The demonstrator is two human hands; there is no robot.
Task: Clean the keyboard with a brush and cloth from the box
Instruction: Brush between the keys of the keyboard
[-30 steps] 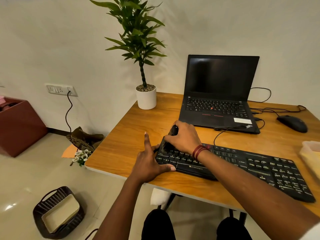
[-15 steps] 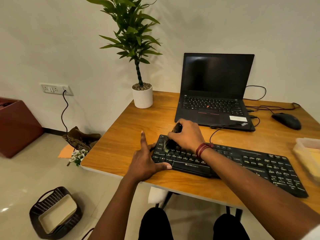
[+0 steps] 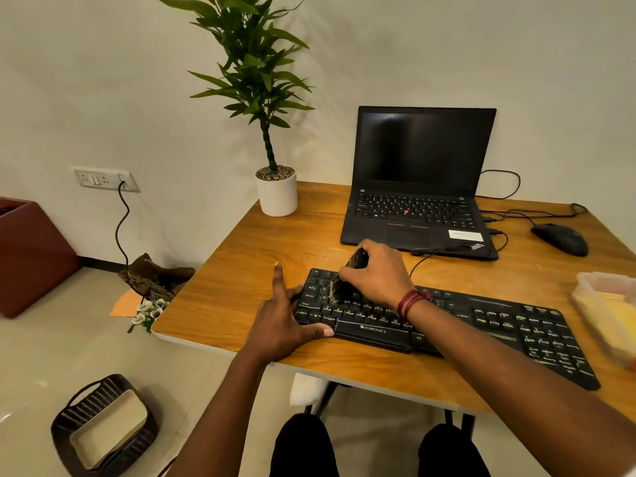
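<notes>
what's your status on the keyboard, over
Right hand grips brush, bristles on keyboard left keys. Left hand presses keyboard's left end. Box off to the right, not in the way.

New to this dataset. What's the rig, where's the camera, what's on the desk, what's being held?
No robot here: these are a person's two bare hands. The single view comes from a wide-angle camera worn on the head, looking forward and down, so the arms enter from the bottom. On the wooden table lie a black keyboard, an open laptop, a mouse, a potted plant and, at the right edge, a translucent box with something yellow inside. The right hand grips a brush, bristles down on the keyboard's left keys. The left hand holds nothing; it rests open against the keyboard's left end.
</notes>
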